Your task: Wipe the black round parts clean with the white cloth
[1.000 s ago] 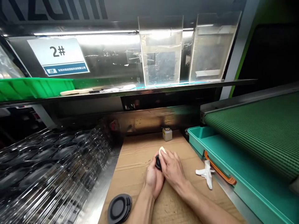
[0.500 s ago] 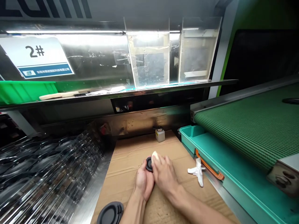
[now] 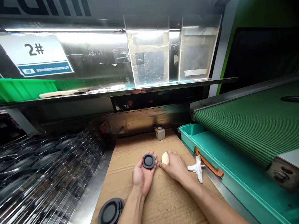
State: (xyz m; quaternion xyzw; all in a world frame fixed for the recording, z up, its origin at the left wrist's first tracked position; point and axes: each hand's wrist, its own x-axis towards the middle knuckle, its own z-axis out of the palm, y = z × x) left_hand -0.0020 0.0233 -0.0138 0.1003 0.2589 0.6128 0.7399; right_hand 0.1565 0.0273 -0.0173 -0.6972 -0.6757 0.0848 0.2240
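Observation:
A small round dark grey disc with a raised rim (image 3: 149, 161) rests in my left hand (image 3: 143, 177), palm up, with the thumb at its edge and the fingers beneath. To its right, apart from the disc, my right hand (image 3: 176, 166) grips a cream-coloured oval sponge pad (image 3: 165, 158) between thumb and fingers. Larger dark grey round parts (image 3: 111, 211) lie stacked near my left forearm, partly cut off by the frame's lower edge. Beneath both hands is a flat sheet of brown cardboard (image 3: 173, 199).
A small bottle (image 3: 160, 133) stands at the cardboard's far end. Crumpled white cloth (image 3: 197, 169) lies right of my right hand. Farther right are a teal tray (image 3: 233, 174) and a green conveyor belt (image 3: 252, 118). Stacked clear plastic trays (image 3: 51, 168) fill the left.
My right hand has moved right with the sponge pad, off the disc. The disc now shows fully in my left hand, whose fingers have opened out flatter.

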